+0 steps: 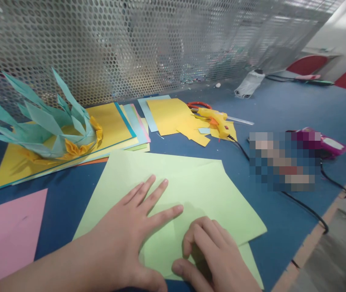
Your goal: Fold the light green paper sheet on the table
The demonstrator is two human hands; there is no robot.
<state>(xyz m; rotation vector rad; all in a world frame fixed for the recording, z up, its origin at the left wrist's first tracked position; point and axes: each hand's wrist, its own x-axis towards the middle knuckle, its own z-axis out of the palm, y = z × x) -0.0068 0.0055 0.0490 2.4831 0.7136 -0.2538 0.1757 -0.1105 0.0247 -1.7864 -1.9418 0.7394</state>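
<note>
A large sheet of light green paper [191, 182], with a fold in it, lies on the blue table in front of me. My left hand [136, 227] presses flat on the sheet with its fingers spread. Close to its right, my right hand [212, 251] rests on the lower part of the same paper. The fingers of that hand are curled, and a gap shows between thumb and forefinger. A second layer of green paper shows under the sheet's right corner.
A turquoise folded-paper crown [51, 129] stands on stacked coloured sheets [112, 117]. Pink paper [11, 231] lies at left. Behind are yellow sheets [166, 115], a yellow glue gun [218, 119] and red-handled scissors [200, 104]. A purple object [321, 142] and cords lie right, beside a blurred patch.
</note>
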